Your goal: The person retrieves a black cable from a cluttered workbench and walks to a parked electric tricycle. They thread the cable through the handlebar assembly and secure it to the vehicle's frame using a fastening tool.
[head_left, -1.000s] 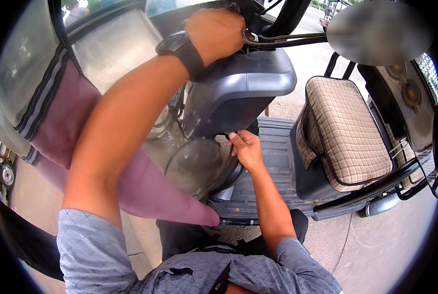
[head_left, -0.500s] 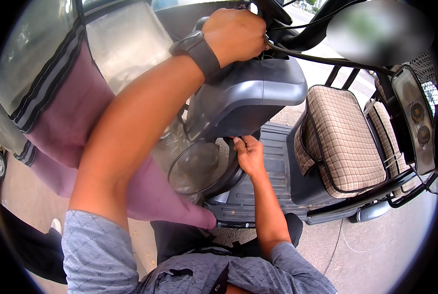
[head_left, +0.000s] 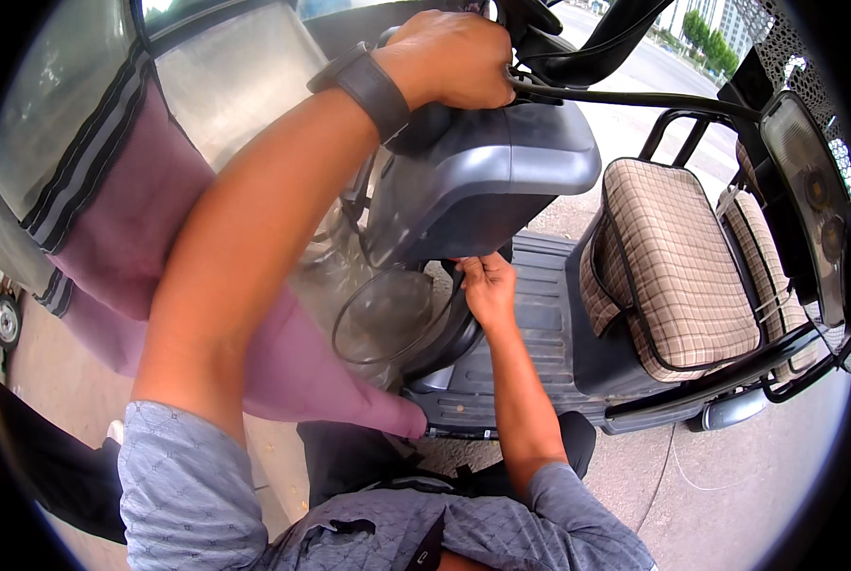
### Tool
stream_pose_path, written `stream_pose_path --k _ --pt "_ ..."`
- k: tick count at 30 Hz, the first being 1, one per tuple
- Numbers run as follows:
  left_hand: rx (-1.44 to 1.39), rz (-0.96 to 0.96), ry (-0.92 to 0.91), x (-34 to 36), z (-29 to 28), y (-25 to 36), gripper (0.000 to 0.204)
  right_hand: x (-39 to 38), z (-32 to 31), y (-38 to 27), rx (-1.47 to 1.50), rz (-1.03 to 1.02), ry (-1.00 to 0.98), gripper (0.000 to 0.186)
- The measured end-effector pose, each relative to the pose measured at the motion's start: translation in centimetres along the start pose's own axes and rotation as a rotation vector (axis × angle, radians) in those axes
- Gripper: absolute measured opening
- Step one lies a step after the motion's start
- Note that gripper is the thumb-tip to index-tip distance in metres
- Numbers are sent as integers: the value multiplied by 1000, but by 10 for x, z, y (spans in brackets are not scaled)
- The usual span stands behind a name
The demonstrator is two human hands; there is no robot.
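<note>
The person's two hands are working well apart around a three-wheeler's grey housing (head_left: 487,176), which is standing in the middle of the view. The left hand (head_left: 465,59) is curling, palm down, over the controls above it, just where a black cable (head_left: 635,97) is running off to the right; its palm is facing away, so one cannot tell what it is clamping. A dark watch (head_left: 373,92) is circling that wrist. The right hand (head_left: 487,285) is reaching up to the housing's underside with its thumb and fingers drawn together, just beside a small red part (head_left: 458,259); whether they are gripping it is too hidden to tell.

The left forearm is crossing over a mauve cloth (head_left: 326,390), and clear plastic sheeting (head_left: 230,81) is hanging behind. Under the right forearm a ridged footboard (head_left: 544,338) is stretching toward a checked seat (head_left: 682,266) on the right.
</note>
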State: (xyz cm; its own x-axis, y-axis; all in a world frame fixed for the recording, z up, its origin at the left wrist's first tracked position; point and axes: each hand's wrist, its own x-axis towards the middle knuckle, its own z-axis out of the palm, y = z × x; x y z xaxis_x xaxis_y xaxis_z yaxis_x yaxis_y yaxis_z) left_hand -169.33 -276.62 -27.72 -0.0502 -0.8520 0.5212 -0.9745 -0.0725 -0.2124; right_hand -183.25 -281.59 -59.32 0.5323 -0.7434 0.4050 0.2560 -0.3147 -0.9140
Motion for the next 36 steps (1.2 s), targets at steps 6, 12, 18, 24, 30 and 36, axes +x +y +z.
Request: stream_pose_path --k 6,12,18,24,30,36 --pt "-92 261 -141 8 -9 -28 23 5 3 -12 114 92 1 17" --pt "122 180 -3 5 8 -14 18 1 -3 0 35 80 21 17" --pt "137 128 125 -2 8 -4 14 1 -4 -6 -110 87 -7 17" --pt "192 80 246 -6 12 -2 14 -2 -5 -2 31 80 -4 19" --pt "249 90 117 -5 3 5 17 -5 -2 -11 76 147 -65 20" --pt "20 145 55 -7 -3 2 32 -7 3 -13 72 148 -31 21"
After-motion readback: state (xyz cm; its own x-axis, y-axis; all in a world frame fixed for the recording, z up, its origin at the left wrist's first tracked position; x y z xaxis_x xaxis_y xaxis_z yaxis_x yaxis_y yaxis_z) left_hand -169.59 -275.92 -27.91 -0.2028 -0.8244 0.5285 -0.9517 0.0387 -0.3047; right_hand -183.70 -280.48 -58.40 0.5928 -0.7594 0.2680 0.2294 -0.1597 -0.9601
